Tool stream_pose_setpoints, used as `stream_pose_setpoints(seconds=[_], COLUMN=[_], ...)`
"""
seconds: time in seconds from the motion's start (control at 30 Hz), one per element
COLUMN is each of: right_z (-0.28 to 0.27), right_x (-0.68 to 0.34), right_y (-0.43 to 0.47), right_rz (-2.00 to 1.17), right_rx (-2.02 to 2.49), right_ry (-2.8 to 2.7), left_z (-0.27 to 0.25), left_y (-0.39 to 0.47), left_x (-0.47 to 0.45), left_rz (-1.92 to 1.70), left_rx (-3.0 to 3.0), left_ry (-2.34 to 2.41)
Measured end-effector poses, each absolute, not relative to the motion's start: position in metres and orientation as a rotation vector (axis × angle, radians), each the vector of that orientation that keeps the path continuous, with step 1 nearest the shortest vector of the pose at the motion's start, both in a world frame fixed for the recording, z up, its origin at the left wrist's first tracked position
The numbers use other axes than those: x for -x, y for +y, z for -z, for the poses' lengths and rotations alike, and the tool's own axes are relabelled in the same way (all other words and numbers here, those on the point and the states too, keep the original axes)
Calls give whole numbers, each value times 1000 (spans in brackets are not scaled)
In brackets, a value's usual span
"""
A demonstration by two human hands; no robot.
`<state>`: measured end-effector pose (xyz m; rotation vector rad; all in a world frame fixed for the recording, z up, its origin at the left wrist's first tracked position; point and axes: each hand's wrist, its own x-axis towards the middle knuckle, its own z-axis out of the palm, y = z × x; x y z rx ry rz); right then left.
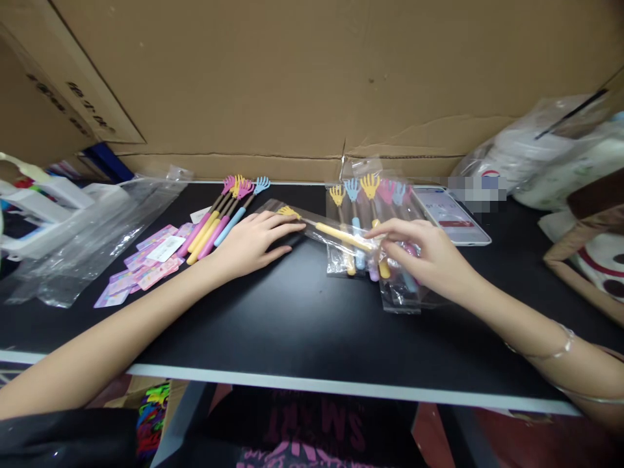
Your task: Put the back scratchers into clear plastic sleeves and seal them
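Observation:
A yellow back scratcher (341, 236) in a clear plastic sleeve lies slantwise between my hands. My right hand (423, 255) pinches the handle end of its sleeve. Fingers stretched out, my left hand (257, 242) rests near the scratcher's yellow claw and beside several unwrapped back scratchers (214, 224) with pink, yellow and blue handles. Under and behind my right hand are several bagged back scratchers (356, 224), claws pointing to the back. Small printed cards (146, 260) in pink and purple are spread left of the unwrapped ones.
Clear plastic sleeves (92, 240) lie at the left, by a white plastic stand (63, 214). A phone (453, 218) lies behind my right hand. Bagged white containers (524, 153) stand at the back right. Cardboard (312, 78) walls the back of the black table (292, 331).

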<state>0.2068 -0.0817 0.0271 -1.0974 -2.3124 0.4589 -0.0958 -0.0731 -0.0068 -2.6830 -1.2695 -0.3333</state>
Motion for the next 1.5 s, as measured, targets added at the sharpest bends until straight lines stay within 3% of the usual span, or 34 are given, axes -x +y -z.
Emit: stream_pose_setpoints(seconds=[0.37,0.63,0.9,1.2,1.5], right_z=[-15,-3,-2,4,3], right_x=[-191,-187,-186,-185,-186], right_y=[-112,-114,-107,-108,-108], right_rz=[-709,-202,26,-120,-36], right_rx=[695,532,558,465,473], right_ry=[-2597,-2677,-2627,-2653,-2664], left_z=[9,8,8,13,13], left_y=[-76,-74,-75,-71,-71], left_x=[93,94,94,99,99], left_rz=[356,372,368,396,400], left_rx=[2841,3004,3014,3114,3111], left_ry=[-1217,-1117,-1132,-1164,-1193])
